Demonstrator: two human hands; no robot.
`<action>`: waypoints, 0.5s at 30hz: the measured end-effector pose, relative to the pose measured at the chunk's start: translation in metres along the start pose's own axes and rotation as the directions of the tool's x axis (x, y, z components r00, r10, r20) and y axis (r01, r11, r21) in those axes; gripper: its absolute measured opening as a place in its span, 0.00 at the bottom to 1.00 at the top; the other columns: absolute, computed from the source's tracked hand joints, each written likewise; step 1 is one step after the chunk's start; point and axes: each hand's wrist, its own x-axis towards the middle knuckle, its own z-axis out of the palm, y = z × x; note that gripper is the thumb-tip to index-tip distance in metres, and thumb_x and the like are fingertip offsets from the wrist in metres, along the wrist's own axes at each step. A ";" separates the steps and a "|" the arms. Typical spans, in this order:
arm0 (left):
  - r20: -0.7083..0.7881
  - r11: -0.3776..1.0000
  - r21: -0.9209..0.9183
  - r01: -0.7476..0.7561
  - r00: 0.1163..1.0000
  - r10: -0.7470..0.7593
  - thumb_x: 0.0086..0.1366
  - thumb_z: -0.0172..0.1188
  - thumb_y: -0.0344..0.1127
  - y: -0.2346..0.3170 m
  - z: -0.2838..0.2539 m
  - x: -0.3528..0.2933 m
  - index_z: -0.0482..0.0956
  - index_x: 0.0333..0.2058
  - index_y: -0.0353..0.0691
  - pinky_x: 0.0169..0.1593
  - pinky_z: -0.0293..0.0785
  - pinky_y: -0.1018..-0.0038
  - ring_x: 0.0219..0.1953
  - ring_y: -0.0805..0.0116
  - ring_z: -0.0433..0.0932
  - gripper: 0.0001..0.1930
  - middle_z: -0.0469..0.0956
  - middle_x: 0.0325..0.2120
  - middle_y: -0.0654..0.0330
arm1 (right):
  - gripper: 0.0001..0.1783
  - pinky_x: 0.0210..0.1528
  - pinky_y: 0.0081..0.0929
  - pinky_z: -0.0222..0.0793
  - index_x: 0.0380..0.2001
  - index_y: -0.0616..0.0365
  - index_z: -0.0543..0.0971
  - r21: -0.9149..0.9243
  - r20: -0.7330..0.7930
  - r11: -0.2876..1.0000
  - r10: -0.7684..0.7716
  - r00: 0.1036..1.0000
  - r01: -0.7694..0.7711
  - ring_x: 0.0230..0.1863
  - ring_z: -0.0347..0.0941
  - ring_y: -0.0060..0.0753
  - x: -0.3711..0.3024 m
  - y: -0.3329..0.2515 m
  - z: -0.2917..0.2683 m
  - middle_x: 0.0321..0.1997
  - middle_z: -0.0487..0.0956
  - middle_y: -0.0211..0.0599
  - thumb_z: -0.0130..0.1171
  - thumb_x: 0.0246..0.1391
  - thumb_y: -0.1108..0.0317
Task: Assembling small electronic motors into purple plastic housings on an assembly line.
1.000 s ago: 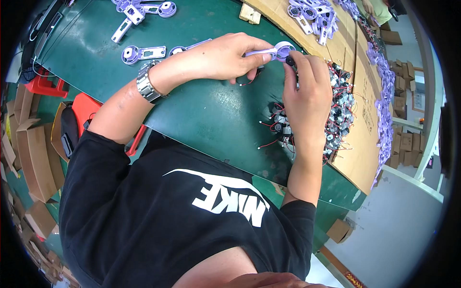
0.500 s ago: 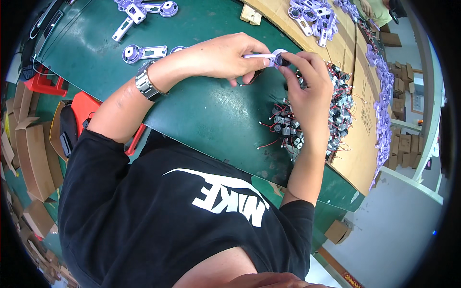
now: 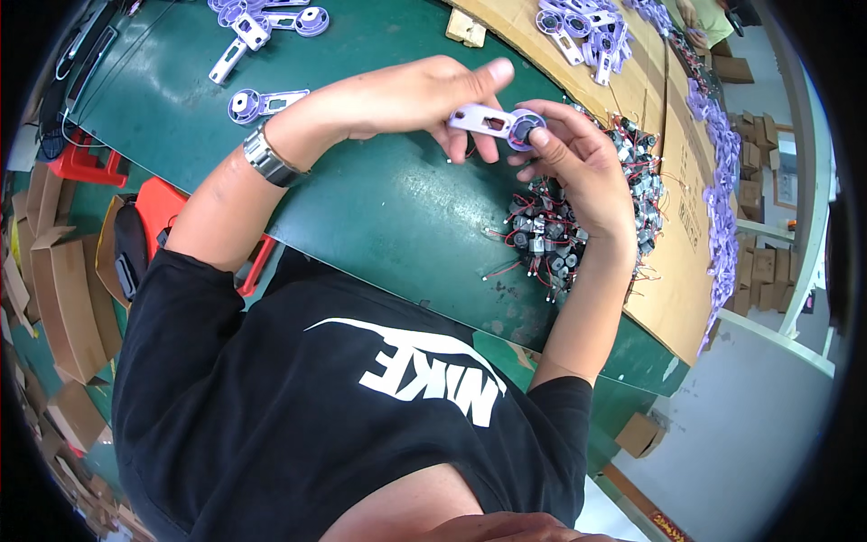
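Observation:
A lilac plastic housing [image 3: 471, 116], with a ring at one end and a slotted handle, is held above the table. My right hand [image 3: 593, 176] pinches its ring end, thumb on the dark round part set in the ring. My left hand [image 3: 424, 98] is at the handle end, thumb raised clear and fingers stretched out behind the handle. Whether those fingers touch it is hard to see. Below my right hand lies a heap of small motors [image 3: 540, 237] with red and black wires, partly covered by that hand and forearm.
One similar lilac housing [image 3: 246, 106] lies beside my left forearm; more housings [image 3: 248, 34] are beyond it. Another pile of housings [image 3: 591, 34] rests on the cardboard sheet [image 3: 677, 298]. A small wooden block [image 3: 465, 29] stands at the sheet's edge. Another person's hand [image 3: 688, 14] shows at the far right.
The housing has turned so its slotted face shows. My left thumb has lifted off it, and my right hand has shifted its hold around the ring.

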 end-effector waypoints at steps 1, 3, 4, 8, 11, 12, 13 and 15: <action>-0.020 0.997 -0.064 0.031 0.999 -0.033 0.79 0.41 0.63 0.006 -0.001 -0.003 0.81 0.47 0.28 0.44 0.83 0.72 0.30 0.68 0.83 0.37 0.86 0.37 0.47 | 0.19 0.40 0.24 0.81 0.58 0.64 0.78 0.050 -0.012 0.999 0.004 1.000 -0.003 0.39 0.82 0.27 0.000 -0.001 -0.002 0.45 0.85 0.37 0.62 0.69 0.65; -0.048 0.981 -0.185 0.063 0.996 -0.073 0.80 0.43 0.60 0.011 -0.004 -0.004 0.80 0.50 0.28 0.45 0.84 0.70 0.32 0.67 0.84 0.34 0.86 0.39 0.45 | 0.19 0.39 0.24 0.80 0.58 0.64 0.78 0.105 -0.014 0.994 0.013 1.000 -0.012 0.38 0.82 0.26 0.000 -0.002 -0.003 0.45 0.84 0.36 0.61 0.69 0.65; -0.028 0.963 -0.266 0.048 0.998 -0.058 0.80 0.49 0.52 0.009 -0.009 -0.004 0.80 0.51 0.28 0.46 0.84 0.70 0.34 0.66 0.85 0.27 0.86 0.41 0.44 | 0.19 0.39 0.23 0.80 0.58 0.63 0.78 0.159 -0.016 0.987 0.023 1.000 -0.020 0.37 0.81 0.26 0.000 -0.003 -0.003 0.44 0.84 0.35 0.61 0.69 0.65; -0.012 0.970 -0.234 -0.066 0.998 0.065 0.77 0.57 0.40 0.000 -0.008 -0.001 0.80 0.50 0.29 0.46 0.84 0.72 0.35 0.69 0.85 0.17 0.86 0.40 0.48 | 0.19 0.37 0.22 0.78 0.58 0.63 0.79 0.157 -0.030 0.988 0.010 0.999 -0.005 0.35 0.80 0.24 -0.001 0.000 -0.004 0.43 0.84 0.34 0.61 0.69 0.66; -0.103 0.998 -0.006 -0.065 0.993 0.064 0.72 0.58 0.27 -0.008 -0.006 0.008 0.82 0.44 0.34 0.44 0.83 0.76 0.35 0.74 0.84 0.06 0.85 0.35 0.60 | 0.18 0.35 0.20 0.76 0.57 0.64 0.79 0.104 -0.070 0.994 -0.023 0.997 0.030 0.34 0.79 0.21 -0.002 -0.001 0.002 0.41 0.84 0.33 0.61 0.69 0.66; -0.103 0.998 -0.005 -0.065 0.993 0.065 0.72 0.58 0.27 -0.008 -0.006 0.008 0.82 0.44 0.34 0.44 0.83 0.76 0.35 0.74 0.84 0.06 0.85 0.35 0.60 | 0.17 0.35 0.19 0.75 0.57 0.64 0.80 0.070 -0.083 0.997 -0.029 0.996 0.035 0.33 0.78 0.21 -0.002 -0.002 0.004 0.40 0.84 0.32 0.61 0.69 0.67; -0.124 0.995 0.091 -0.047 0.991 0.058 0.72 0.58 0.27 -0.008 -0.006 0.008 0.82 0.43 0.34 0.42 0.82 0.77 0.34 0.76 0.83 0.06 0.85 0.34 0.61 | 0.17 0.34 0.19 0.74 0.56 0.64 0.80 0.036 -0.097 0.999 -0.035 0.995 0.038 0.32 0.78 0.20 -0.003 -0.002 0.007 0.39 0.84 0.31 0.62 0.69 0.67; -0.145 0.982 0.186 -0.027 0.988 0.055 0.72 0.58 0.26 -0.009 -0.008 0.008 0.83 0.42 0.35 0.40 0.81 0.78 0.33 0.77 0.82 0.06 0.84 0.33 0.62 | 0.17 0.33 0.18 0.73 0.56 0.64 0.81 0.029 -0.118 0.999 -0.020 0.993 0.023 0.32 0.77 0.18 -0.004 -0.004 0.011 0.38 0.84 0.30 0.62 0.68 0.67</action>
